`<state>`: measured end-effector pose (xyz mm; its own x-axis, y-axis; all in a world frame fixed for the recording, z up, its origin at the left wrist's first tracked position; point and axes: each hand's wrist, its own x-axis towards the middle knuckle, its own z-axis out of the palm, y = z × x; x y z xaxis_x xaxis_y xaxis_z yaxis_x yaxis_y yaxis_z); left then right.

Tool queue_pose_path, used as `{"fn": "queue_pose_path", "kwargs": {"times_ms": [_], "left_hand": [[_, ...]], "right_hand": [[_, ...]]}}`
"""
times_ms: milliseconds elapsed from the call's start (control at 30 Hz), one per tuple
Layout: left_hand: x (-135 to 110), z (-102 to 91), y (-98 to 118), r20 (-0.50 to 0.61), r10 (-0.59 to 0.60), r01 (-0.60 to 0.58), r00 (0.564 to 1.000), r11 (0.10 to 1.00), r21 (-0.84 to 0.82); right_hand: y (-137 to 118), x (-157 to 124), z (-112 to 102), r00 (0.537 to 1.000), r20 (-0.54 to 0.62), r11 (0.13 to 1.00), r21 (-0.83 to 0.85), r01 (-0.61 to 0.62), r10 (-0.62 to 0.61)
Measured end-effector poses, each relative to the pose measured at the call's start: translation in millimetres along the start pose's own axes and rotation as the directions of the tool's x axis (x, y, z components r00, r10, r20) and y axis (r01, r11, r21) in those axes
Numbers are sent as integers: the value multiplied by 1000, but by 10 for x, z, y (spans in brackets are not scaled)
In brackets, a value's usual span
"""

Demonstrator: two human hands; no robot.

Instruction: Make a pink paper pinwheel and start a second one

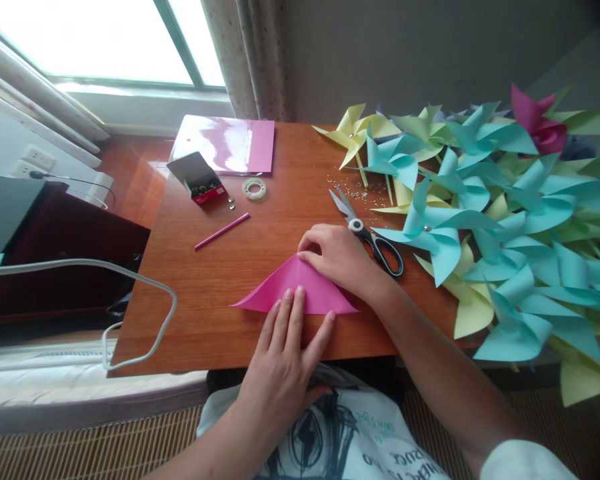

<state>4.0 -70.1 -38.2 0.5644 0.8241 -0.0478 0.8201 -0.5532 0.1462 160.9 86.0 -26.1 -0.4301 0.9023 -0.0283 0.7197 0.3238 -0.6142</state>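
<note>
A sheet of pink paper [316, 293], folded into a triangle, lies on the wooden table with its long folded side toward me. My left hand [287, 347] rests on it with fingers stretched out and spread, pressing near the long side. At the top corner my right hand [334, 257] is closed, its thumb and fingertips pinching the paper's tip. Just beyond my right wrist lie scissors [357, 227] with black and grey handles, their blades slightly apart.
Many paper pinwheels [480, 193] in turquoise, yellow and pink cover the right side. Left of centre are a pink stick [222, 232], a tape roll [255, 189], an opened small box [207, 187] and pink sheets in a clear sleeve [260, 147]. A white cable [170, 313] crosses the left edge.
</note>
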Motion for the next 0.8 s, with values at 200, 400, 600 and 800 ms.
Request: {"fn": "queue_pose_path", "kwargs": {"times_ms": [200, 400, 600, 800], "left_hand": [[12, 30, 6, -11, 0, 0, 1000, 999, 38], [10, 64, -4, -62, 17, -12, 998, 997, 72], [4, 115, -10, -119, 22, -13, 993, 997, 78], [12, 107, -16, -119, 16, -8, 993, 998, 62]], "right_hand": [[-31, -47, -67, 1000, 13, 999, -27, 28, -28], [-153, -612, -56, 967, -238, 980, -194, 45, -92], [-170, -1124, 230, 943, -310, 949, -314, 17, -120], [-51, -1300, 272, 907, -421, 952, -278, -129, 0]]}}
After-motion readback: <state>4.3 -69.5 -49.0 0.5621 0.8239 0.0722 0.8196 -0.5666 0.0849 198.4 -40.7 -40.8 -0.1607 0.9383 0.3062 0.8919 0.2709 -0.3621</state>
